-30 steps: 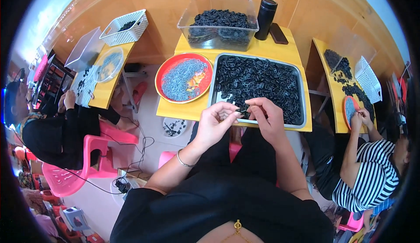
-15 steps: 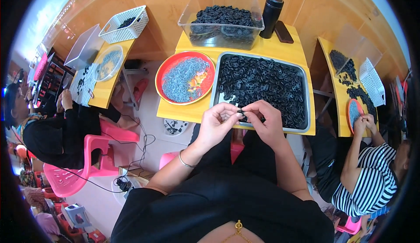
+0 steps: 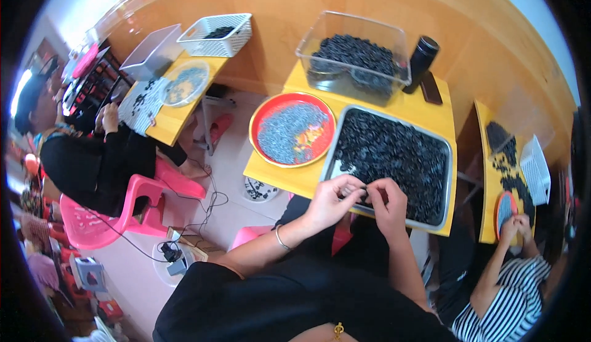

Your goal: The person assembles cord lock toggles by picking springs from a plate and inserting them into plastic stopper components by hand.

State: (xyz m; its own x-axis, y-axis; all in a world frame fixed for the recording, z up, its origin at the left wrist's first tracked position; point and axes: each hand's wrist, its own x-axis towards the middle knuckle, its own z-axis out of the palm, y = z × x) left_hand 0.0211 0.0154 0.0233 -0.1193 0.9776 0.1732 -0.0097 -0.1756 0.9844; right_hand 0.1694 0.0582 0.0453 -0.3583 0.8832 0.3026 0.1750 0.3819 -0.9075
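Note:
Just over the near edge of a metal tray (image 3: 450,185), both my hands meet with their fingers pinched together. My left hand (image 3: 334,203) and my right hand (image 3: 389,206) hold a small black part (image 3: 365,189) between the fingertips; its shape is mostly hidden. Many loose black parts (image 3: 394,154), several of them with holes, fill the tray. Left of it, a red round plate (image 3: 261,114) with a yellow rim carries a heap of small silvery metal pieces (image 3: 289,130).
A clear plastic bin (image 3: 354,87) of black parts stands behind the tray, beside a black bottle (image 3: 422,62) and a flat dark case (image 3: 431,88). Other people work at yellow tables on both sides. A pink chair (image 3: 132,203) and cables (image 3: 206,210) are on the left.
The whole view has turned, so the table and its containers appear lower and further right. My hands stay together at the tray's near edge, still pinching the small black part.

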